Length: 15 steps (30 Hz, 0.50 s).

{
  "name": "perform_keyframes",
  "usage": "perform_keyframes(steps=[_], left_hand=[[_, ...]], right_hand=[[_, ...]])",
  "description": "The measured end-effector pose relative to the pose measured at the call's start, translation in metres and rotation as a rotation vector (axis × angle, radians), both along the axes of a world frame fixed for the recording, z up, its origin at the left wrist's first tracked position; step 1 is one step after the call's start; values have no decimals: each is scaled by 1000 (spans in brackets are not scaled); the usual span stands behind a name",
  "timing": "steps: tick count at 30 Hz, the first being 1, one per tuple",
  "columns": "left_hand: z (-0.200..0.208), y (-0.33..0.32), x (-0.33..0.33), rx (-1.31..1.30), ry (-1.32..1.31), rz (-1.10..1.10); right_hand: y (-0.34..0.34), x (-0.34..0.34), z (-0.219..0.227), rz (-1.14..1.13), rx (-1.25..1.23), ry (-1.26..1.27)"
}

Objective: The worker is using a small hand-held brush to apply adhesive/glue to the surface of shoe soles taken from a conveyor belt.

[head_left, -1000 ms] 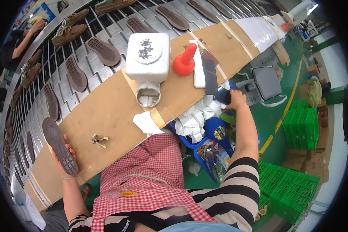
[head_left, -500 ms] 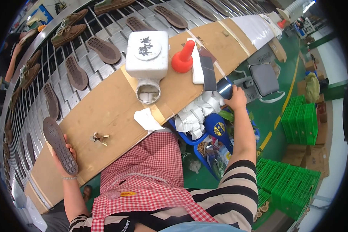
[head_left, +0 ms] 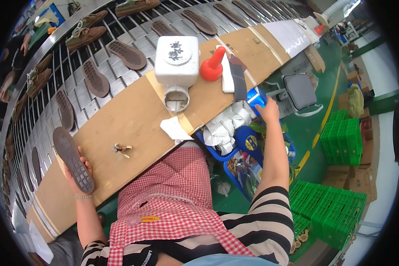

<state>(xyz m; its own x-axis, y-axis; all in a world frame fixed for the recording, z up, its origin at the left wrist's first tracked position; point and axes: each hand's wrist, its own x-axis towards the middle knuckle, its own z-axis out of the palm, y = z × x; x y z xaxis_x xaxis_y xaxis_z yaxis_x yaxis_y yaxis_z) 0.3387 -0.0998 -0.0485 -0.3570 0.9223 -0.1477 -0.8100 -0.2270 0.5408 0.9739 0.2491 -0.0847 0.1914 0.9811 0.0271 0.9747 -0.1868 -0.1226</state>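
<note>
A brown shoe sole (head_left: 73, 158) with a patterned tread is gripped in my left hand (head_left: 85, 170), held upright over the left part of the cardboard-topped bench (head_left: 97, 142). My right hand (head_left: 269, 109) reaches past the bench's near edge, fingers around a phone (head_left: 255, 98) whose screen shows bright blue. Just below the phone, crumpled white paper (head_left: 228, 126) fills a blue basket (head_left: 224, 157). On the bench stand a white square container (head_left: 176, 66) with a round open neck and a red cone-shaped bottle (head_left: 213, 65). A dark strip (head_left: 239, 82) lies beside the red bottle.
Beyond the bench runs a slatted metal conveyor (head_left: 115, 77) carrying several soles and brown shoes (head_left: 85, 37). A small metal piece (head_left: 122, 150) and a white scrap (head_left: 176, 129) lie on the cardboard. Right are a grey stool (head_left: 299, 91) and green crates (head_left: 340, 138).
The phone's face has turned from dark to bright blue in my right hand. My view has shifted slightly; my left hand still holds the sole.
</note>
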Motion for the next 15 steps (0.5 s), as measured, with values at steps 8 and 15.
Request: perform_keyframes(steps=[8, 15], left_hand=[[-9, -9, -13, 89, -209, -59], [-7, -6, 0, 65, -297, -82]], right_hand=[[-111, -118, 65, 346, 311, 613], [-212, -285, 64, 856, 228, 717]])
